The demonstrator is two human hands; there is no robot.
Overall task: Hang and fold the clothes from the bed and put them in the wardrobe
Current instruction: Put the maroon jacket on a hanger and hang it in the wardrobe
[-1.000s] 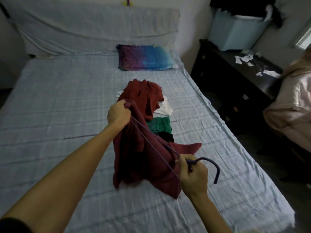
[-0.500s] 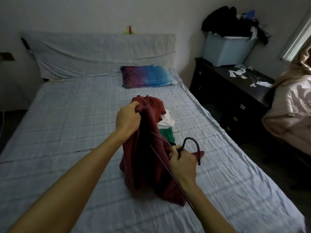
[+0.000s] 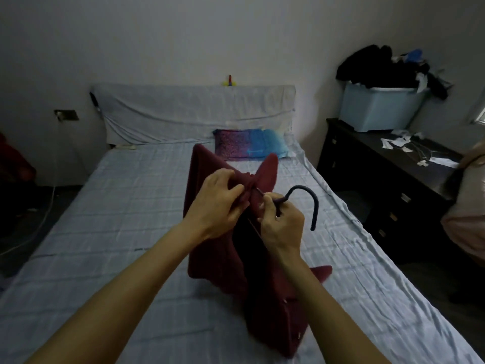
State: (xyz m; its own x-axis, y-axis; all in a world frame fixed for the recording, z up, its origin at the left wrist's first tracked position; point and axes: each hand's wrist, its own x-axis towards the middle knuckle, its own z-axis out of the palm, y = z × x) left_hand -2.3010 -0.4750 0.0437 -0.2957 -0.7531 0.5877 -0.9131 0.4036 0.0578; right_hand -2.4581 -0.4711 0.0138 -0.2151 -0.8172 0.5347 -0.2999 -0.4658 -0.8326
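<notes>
Maroon garment [image 3: 217, 248] hanging lengthwise, hanger [image 3: 301, 199] hook seemingly pointing right

one maroon garment [image 3: 223, 253], one hanger [image 3: 301, 195], one pillow [image 3: 252, 144]

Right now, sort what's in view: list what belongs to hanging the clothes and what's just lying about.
Part of the job:
maroon garment, gripped by the left hand
dark hanger, held at the neck by the right hand
bed

Lying about:
colourful pillow
blue bin heaped with dark clothes
black dresser
paper scraps
</notes>
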